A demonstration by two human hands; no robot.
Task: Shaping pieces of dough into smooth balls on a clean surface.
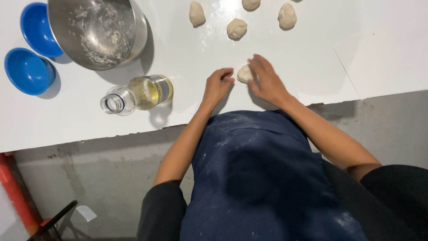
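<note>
A small pale dough ball (244,73) lies on the white table (312,53) close to its front edge. My right hand (266,80) curves around the ball's right side, fingers touching it. My left hand (218,85) sits just left of the ball with its fingers curled, fingertips near or against the dough. Several more dough balls (236,28) rest farther back on the table, apart from both hands. I wear a dark blue apron (263,178) dusted with flour.
An open glass bottle of yellow oil (139,93) stands left of my hands. Behind it is a floury steel mixing bowl (98,31), with two blue bowls (28,70) at the far left. A red pole (15,192) stands on the grey floor.
</note>
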